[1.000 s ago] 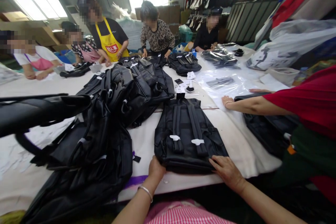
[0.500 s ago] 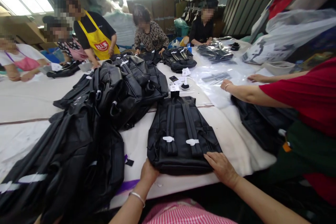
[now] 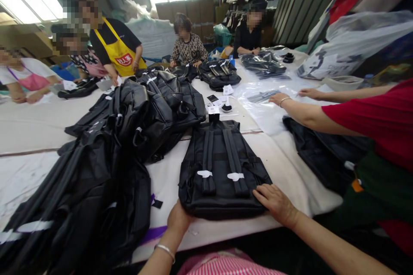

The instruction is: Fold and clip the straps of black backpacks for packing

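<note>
A black backpack (image 3: 222, 154) lies flat in front of me, its two shoulder straps facing up and its base toward me. White wraps (image 3: 235, 176) sit around the lower straps, and a paper tag (image 3: 213, 111) stands at the top end. My left hand (image 3: 180, 220) grips the near left corner, its fingers hidden under the bag. At the near right corner my right hand (image 3: 278, 203) is closed on the edge, fingers on top.
More black backpacks (image 3: 80, 180) are heaped to my left. Cards (image 3: 213, 99) and a small round dish (image 3: 226, 108) lie beyond the bag. At right, a co-worker in a red sleeve (image 3: 358, 107) handles clear plastic (image 3: 251, 103). Several people work across the table (image 3: 29, 131).
The backpack and both my hands have shifted very slightly toward me. The co-worker's hands at right have moved a little left over the plastic. A person across the table has straightened somewhat.
</note>
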A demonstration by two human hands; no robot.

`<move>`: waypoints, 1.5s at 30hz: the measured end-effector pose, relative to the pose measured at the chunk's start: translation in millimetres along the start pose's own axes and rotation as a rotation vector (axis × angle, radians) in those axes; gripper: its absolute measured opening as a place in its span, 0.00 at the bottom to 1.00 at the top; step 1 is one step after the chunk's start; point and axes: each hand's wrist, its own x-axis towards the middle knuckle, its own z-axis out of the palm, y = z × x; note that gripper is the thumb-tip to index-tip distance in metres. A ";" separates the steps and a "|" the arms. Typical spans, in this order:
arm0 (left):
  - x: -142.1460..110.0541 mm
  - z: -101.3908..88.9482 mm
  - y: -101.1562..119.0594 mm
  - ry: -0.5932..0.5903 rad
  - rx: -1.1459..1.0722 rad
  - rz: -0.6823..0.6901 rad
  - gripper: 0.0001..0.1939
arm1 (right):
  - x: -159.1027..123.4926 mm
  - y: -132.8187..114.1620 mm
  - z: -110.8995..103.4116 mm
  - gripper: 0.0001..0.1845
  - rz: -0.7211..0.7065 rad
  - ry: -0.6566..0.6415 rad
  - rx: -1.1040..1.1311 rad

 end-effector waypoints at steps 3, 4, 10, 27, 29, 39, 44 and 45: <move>-8.6 -7.9 -5.4 -0.002 0.058 -0.070 0.24 | -4.9 -4.6 8.8 0.25 0.006 0.028 -0.061; -12.9 -11.5 -7.1 0.055 0.093 -0.060 0.27 | -6.8 -6.2 13.0 0.26 0.014 0.024 -0.072; -29.9 -32.8 5.5 0.455 0.350 0.771 0.29 | -13.3 -6.8 27.5 0.25 -0.003 -0.025 -0.075; -6.7 15.8 6.9 0.316 0.473 0.965 0.17 | -17.1 -25.5 12.6 0.31 0.121 -0.122 -0.041; -8.4 12.3 12.5 0.278 0.518 0.974 0.24 | -10.5 -39.1 2.4 0.35 0.096 -0.137 0.018; -19.0 2.0 1.8 0.065 0.554 1.074 0.35 | 10.0 -79.3 13.5 0.37 -0.078 -0.181 0.207; -28.1 -4.1 14.4 -0.021 0.526 1.080 0.46 | 11.6 -74.9 6.0 0.36 -0.062 -0.227 0.258; -27.9 -1.2 16.7 0.000 0.523 1.121 0.43 | 12.8 -74.8 3.0 0.36 -0.064 -0.234 0.265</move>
